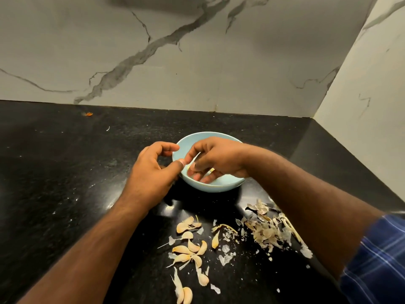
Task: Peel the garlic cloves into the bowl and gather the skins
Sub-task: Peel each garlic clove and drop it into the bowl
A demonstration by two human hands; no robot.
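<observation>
A light blue bowl (219, 187) stands on the black counter. My right hand (219, 160) hovers over the bowl with its fingers curled round a pale garlic clove (195, 159), of which only a sliver shows. My left hand (153, 172) is at the bowl's left rim, fingers loosely curled and holding nothing, with the thumb tip at the rim. My hands hide the inside of the bowl. Several unpeeled cloves (189, 249) lie on the counter in front of me. A heap of dry skins (266, 232) lies to their right, under my right forearm.
The black counter (65, 172) meets marble walls at the back and on the right, forming a corner. Small skin flakes (225, 255) are scattered between the cloves and the heap. An orange speck (88, 114) lies at the far left by the wall.
</observation>
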